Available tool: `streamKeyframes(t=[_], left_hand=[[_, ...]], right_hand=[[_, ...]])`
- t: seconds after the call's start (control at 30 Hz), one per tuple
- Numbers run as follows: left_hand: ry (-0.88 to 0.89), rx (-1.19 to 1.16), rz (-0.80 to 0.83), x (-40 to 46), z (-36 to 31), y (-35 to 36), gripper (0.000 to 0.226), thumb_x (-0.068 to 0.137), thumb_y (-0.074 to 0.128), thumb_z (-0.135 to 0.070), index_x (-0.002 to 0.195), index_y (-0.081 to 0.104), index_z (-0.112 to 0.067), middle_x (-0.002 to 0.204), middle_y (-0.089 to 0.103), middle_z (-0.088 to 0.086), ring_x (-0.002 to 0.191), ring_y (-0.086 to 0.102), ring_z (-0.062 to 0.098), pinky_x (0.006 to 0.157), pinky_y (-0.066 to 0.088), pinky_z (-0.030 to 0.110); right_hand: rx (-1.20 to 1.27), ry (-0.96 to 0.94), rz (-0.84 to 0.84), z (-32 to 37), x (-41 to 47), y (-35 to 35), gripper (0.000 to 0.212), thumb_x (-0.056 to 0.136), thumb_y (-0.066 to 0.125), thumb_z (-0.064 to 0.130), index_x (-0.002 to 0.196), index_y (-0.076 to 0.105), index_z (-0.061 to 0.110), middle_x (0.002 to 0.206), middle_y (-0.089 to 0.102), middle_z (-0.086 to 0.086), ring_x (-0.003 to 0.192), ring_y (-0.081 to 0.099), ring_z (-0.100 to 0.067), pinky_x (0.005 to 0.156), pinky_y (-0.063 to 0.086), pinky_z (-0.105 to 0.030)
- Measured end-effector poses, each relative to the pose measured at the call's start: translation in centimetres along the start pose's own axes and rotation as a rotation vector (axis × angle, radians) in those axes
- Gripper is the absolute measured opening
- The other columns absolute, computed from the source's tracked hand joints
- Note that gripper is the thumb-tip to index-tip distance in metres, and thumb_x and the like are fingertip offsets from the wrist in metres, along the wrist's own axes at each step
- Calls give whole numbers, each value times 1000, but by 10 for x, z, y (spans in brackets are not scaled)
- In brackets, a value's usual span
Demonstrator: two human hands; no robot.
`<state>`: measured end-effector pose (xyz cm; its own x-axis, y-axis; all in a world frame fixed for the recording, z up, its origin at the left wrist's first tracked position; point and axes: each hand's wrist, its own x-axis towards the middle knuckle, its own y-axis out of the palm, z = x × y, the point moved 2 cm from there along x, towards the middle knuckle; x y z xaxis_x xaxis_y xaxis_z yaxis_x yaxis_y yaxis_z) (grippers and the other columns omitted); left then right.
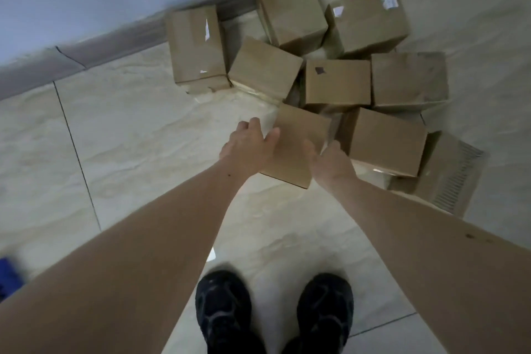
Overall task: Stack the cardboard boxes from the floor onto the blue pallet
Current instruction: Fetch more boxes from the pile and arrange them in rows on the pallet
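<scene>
Several brown cardboard boxes lie in a loose heap on the tiled floor, at the upper middle and right of the head view. The nearest box (296, 146) sits between my two hands. My left hand (247, 146) is at its left side, thumb over the top edge and fingers curled down the side. My right hand (330, 161) is at its right side, thumb on top and fingers hidden behind the edge. A sliver of the blue pallet (8, 276) shows at the far left edge.
A box (385, 141) lies just right of the held one, and a box with a corrugated end (451, 172) beyond it. A pale wall with a grey skirting board (115, 37) runs along the upper left. My black shoes (273, 313) stand on the tiles below.
</scene>
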<state>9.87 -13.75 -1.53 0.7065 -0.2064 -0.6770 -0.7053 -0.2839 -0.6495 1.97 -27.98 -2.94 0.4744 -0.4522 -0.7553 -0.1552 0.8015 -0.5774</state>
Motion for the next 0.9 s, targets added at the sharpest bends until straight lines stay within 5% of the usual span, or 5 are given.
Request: streamKeyframes(t=[0.27, 0.6, 0.9], left_hand=[[-96, -123, 77, 34, 13, 47, 59, 99, 28, -55, 125, 50, -7, 121, 57, 16, 102, 53, 30, 83, 42, 37], [-119, -210, 8, -26, 7, 0, 50, 97, 32, -59, 94, 50, -12, 103, 61, 12, 86, 53, 25, 75, 42, 34], [-141, -249, -103, -102, -4, -111, 62, 96, 29, -59, 113, 56, -6, 115, 61, 15, 106, 56, 33, 78, 39, 34]], right_hand=[[321, 75, 50, -9, 31, 27, 75, 96, 38, 61, 144, 38, 5, 138, 50, -17, 121, 50, -34, 99, 40, -36], [203, 41, 97, 28, -27, -15, 72, 94, 38, 64, 136, 48, 7, 133, 54, -14, 117, 53, -32, 95, 41, -35], [69, -101, 64, 117, -117, -66, 77, 95, 33, 65, 139, 48, 4, 138, 52, -17, 124, 50, -34, 103, 39, -37]])
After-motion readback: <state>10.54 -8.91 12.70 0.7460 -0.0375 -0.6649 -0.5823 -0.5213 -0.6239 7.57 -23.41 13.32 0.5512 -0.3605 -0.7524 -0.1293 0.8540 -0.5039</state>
